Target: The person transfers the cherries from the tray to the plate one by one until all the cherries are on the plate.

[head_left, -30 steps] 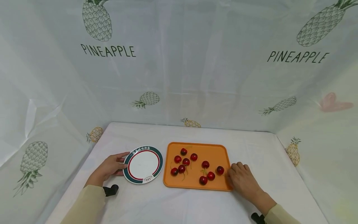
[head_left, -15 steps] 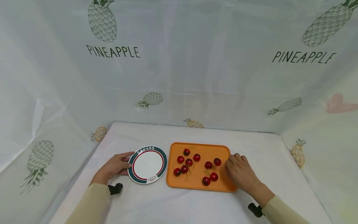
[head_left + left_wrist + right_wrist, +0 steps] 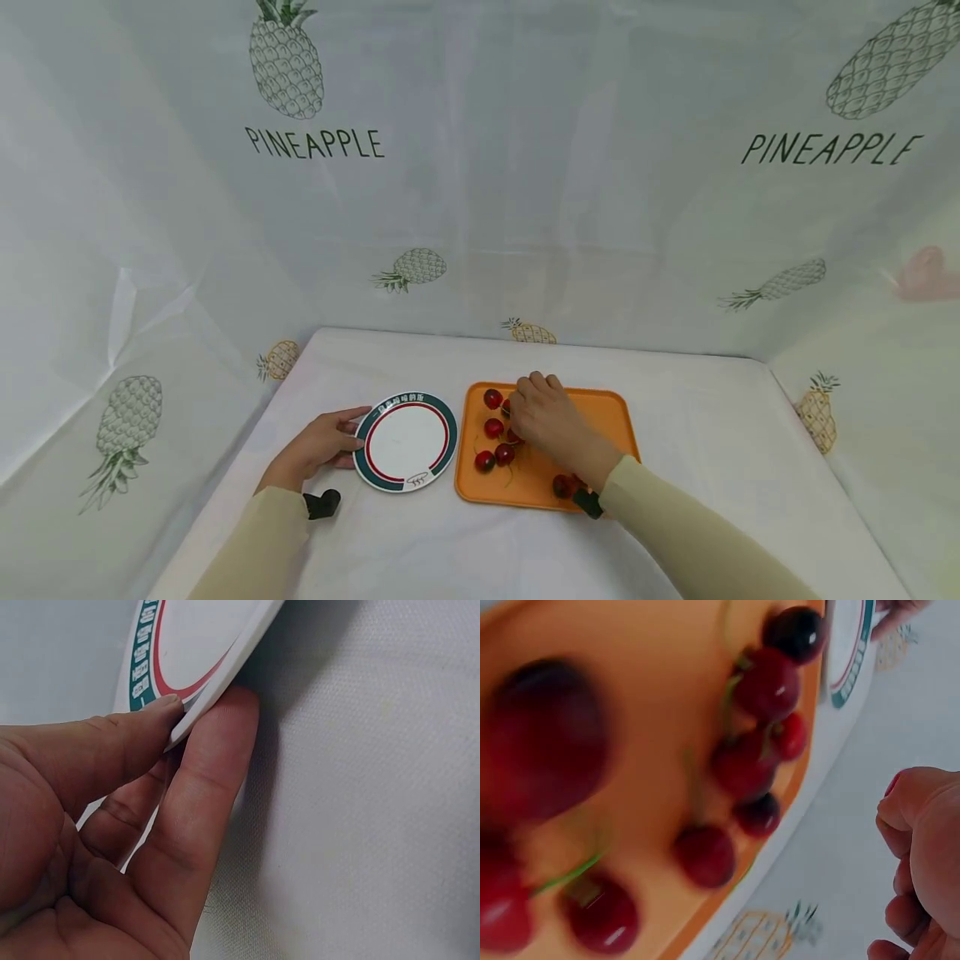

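My left hand (image 3: pixel 318 446) grips the left rim of a white plate (image 3: pixel 405 446) with a green and red border. In the left wrist view the thumb lies over the plate's rim (image 3: pixel 225 690) and the fingers are under it. Above the orange tray (image 3: pixel 615 425), my right hand (image 3: pixel 555 421) has its fingers curled. A sliver of red at the thumb tip in the right wrist view belongs to a cherry, mostly hidden by the hand. Several dark red cherries (image 3: pixel 505 453) with green stems lie on the tray, some of them covered by the right hand and forearm.
The plate and tray sit side by side on a white-covered table (image 3: pixel 465 550), with a narrow gap between them. A pale curtain (image 3: pixel 555 208) printed with pineapples rises behind and at both sides.
My right hand has lifted a cherry from the tray's right side and moved left over the tray. My left hand keeps its hold on the plate; the head view has shifted slightly.
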Demonstrator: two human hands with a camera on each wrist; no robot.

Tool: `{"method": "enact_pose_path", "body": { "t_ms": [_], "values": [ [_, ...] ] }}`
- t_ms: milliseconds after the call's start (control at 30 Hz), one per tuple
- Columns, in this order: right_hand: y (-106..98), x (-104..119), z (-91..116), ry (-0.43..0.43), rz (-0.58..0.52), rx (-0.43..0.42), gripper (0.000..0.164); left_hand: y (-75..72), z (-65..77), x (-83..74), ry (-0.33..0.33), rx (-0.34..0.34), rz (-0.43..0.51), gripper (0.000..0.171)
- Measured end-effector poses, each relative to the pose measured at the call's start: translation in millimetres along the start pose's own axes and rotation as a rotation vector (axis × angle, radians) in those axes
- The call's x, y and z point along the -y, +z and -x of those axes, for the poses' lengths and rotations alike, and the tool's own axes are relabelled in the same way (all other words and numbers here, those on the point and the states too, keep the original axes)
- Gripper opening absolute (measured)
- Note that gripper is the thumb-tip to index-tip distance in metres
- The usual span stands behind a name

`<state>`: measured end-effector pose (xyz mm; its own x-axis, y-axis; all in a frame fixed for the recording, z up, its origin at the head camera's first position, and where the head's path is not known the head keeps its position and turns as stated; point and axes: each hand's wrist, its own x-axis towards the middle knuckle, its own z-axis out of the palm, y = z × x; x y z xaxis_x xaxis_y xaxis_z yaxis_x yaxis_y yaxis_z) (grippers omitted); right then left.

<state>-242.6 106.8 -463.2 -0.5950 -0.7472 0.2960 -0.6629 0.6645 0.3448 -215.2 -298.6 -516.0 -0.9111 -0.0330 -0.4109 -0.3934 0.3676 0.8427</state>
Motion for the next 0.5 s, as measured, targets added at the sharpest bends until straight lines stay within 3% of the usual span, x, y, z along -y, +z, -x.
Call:
{"method": "enact_pose_path", "body": {
  "t_ms": [267,500],
  "values": [
    [9.2,40.3,-55.7,0.052,-0.06,0.139,0.018,0.8,-3.0,4.0,-0.006,-0.001,0.015,0.071],
    [19.1,83.1,-89.1,0.104,-0.05,0.218,0.035,0.2,-3.8,1.9,-0.015,-0.006,0.014,0.07]
  ]
}}
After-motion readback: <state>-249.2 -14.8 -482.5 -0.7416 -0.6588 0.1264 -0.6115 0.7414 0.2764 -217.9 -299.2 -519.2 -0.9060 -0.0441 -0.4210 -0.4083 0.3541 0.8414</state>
